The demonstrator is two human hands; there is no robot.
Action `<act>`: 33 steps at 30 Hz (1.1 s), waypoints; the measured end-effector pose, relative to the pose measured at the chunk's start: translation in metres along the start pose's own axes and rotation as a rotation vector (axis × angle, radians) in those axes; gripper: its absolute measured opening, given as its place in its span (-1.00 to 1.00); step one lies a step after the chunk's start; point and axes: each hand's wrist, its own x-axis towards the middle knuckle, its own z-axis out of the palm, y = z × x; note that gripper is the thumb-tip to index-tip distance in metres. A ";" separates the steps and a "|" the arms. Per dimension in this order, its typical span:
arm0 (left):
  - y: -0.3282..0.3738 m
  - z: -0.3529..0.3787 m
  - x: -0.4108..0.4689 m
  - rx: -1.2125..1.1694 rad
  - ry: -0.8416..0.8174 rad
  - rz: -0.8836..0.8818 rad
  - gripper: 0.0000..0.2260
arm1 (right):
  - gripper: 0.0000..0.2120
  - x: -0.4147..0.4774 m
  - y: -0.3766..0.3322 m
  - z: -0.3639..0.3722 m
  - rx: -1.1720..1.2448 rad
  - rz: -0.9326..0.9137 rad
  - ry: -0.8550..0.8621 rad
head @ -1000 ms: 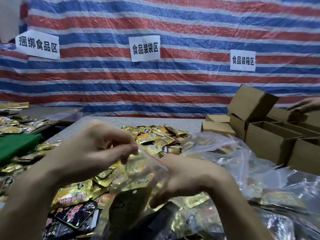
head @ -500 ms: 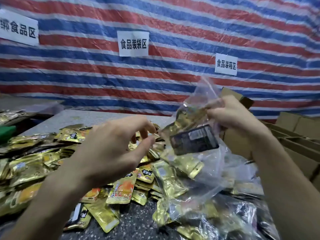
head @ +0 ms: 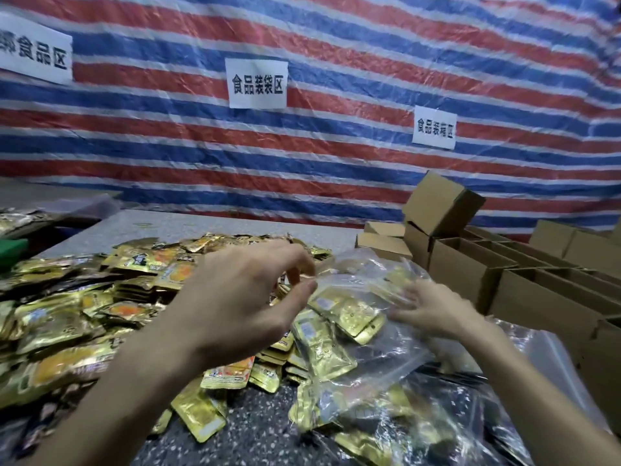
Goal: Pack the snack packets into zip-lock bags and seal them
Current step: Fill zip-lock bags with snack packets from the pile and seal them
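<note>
Both forearms were cut off by the bottom edge, and the whole view was smeared with blur. Nearest, at lower right, a heap of filled clear bags (head: 437, 425), too tangled to count, lay on a dark speckled table (head: 262, 418). Of the two hands, the left hand (head: 242, 297) hovered with fingers loosely curled and thumb apart, gripping nothing visible. The right hand (head: 433, 311) rested with fingers spread straight on one zip-lock bag (head: 349, 317) of gold packets, its seal hard to make out. To the left spread a pile of snack packets (head: 100, 297), far too many to count. Farther right stood open cardboard boxes (head: 470, 274). Behind hung a red, white and blue striped tarp (head: 336, 169) bearing three paper signs (head: 257, 84), the leftmost cut off.
</note>
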 end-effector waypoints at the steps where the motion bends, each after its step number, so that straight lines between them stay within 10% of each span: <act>1: -0.001 0.002 0.002 -0.006 0.011 -0.007 -0.71 | -0.53 -0.004 -0.002 -0.005 -0.010 -0.003 0.045; 4: -0.020 -0.003 0.004 0.001 0.060 -0.083 -0.77 | -0.26 -0.013 -0.035 -0.018 -0.005 -0.073 0.234; 8: -0.059 -0.019 0.003 -0.005 0.091 -0.213 -0.95 | -0.47 -0.025 -0.094 -0.030 0.328 -0.304 0.343; 24: -0.141 0.028 0.005 0.048 -0.061 -0.441 -0.94 | -0.75 0.003 -0.175 0.022 0.559 -0.399 -0.034; 33: -0.150 0.142 -0.012 0.229 -0.346 -0.530 -0.42 | -0.76 0.011 -0.161 0.024 0.507 -0.381 -0.090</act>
